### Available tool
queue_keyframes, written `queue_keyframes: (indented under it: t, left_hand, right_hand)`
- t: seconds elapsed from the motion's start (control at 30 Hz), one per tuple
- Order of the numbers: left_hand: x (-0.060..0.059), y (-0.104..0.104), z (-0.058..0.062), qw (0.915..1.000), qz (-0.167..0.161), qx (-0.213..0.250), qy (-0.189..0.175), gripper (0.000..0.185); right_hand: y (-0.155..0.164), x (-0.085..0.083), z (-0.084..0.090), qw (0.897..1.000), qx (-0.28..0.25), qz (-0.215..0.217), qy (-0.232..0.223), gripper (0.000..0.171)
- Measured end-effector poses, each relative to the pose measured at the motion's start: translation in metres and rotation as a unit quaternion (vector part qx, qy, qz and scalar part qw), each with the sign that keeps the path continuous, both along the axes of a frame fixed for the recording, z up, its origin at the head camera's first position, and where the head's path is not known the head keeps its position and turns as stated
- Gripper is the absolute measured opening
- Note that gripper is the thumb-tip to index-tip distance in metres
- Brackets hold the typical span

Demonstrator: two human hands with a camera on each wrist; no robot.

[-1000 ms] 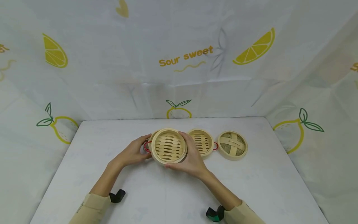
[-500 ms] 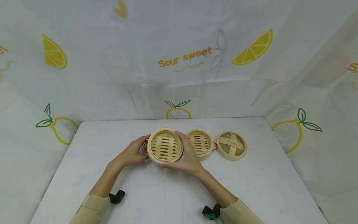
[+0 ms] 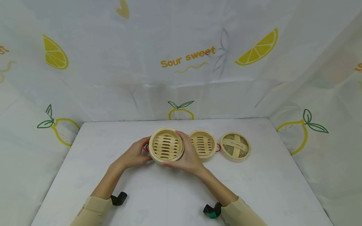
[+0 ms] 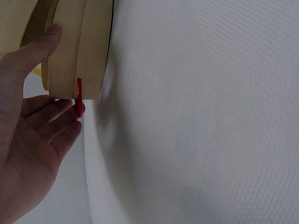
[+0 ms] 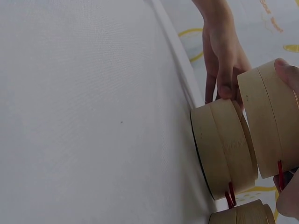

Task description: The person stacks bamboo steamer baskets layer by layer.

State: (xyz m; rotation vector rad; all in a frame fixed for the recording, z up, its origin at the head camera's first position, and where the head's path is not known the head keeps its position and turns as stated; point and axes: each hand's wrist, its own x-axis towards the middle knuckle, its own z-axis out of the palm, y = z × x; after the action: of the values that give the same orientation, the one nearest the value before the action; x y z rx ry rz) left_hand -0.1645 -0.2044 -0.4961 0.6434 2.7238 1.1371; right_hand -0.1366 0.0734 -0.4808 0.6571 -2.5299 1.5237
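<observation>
My right hand (image 3: pixel 189 158) grips a round bamboo steamer basket (image 3: pixel 166 145) by its side, slatted floor facing up. Directly under it stands a second steamer basket (image 5: pixel 224 149), hidden from above in the head view. The right wrist view shows the upper basket slightly tilted, close over the lower one's rim. My left hand (image 3: pixel 134 155) holds the lower basket at its left side, with the thumb on its wall in the left wrist view. Beside those fingers a red loop handle (image 4: pixel 79 100) sticks out.
Just right of my right hand sits a third steamer basket (image 3: pixel 203 144) with a red loop. A woven bamboo lid (image 3: pixel 235 146) lies at its right. All rest on a white table (image 3: pixel 167 197), backed by a lemon-print curtain (image 3: pixel 113 94).
My right hand has moved left with the upper basket, which now covers the lower one in the head view. My left hand has stayed in place.
</observation>
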Motion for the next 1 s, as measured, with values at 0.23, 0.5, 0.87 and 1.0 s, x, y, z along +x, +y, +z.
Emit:
queue_keyframes:
  t: [0.23,0.5,0.87,1.0]
  left_hand:
    - [-0.002,0.0,-0.001,1.0,-0.002,-0.004,0.006,0.084]
    - [-0.001,0.0,0.0,1.0,-0.003,0.002,0.005,0.084]
    - [-0.002,0.002,-0.003,0.9994,-0.016,0.03,0.007,0.086]
    - [-0.001,0.002,-0.004,0.9994,-0.013,0.031,0.008,0.087]
  right_hand:
    - [0.001,-0.005,0.0,1.0,0.004,-0.008,-0.002,0.125]
    - [0.0,-0.01,0.0,1.0,0.006,-0.009,-0.004,0.124]
    - [0.001,-0.017,-0.001,1.0,0.017,-0.017,-0.009,0.124]
    - [0.002,-0.02,-0.001,1.0,0.02,-0.02,-0.013,0.124]
